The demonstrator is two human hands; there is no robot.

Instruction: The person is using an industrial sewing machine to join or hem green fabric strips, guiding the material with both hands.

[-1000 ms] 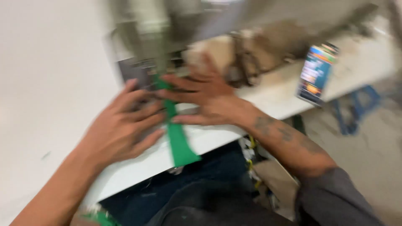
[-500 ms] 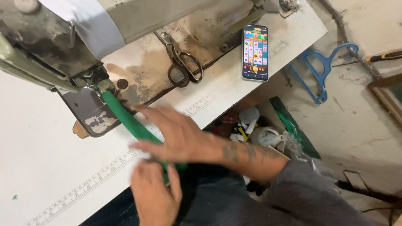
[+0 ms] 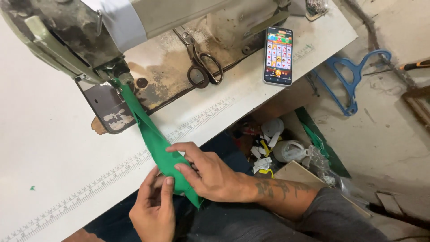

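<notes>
I am feeding a green fabric strip (image 3: 154, 139) under the presser foot of the sewing machine (image 3: 76, 40), and it runs from there back to the table's near edge. My right hand (image 3: 210, 172) is lying flat on it, fingers spread and pressing; my left hand (image 3: 154, 208) is pinching its loose end from below that edge. Next, I judge, I must keep the strip straight and taut while guiding it forward. Scissors (image 3: 201, 67) and a phone (image 3: 278, 56) are lying toward the far edge.
</notes>
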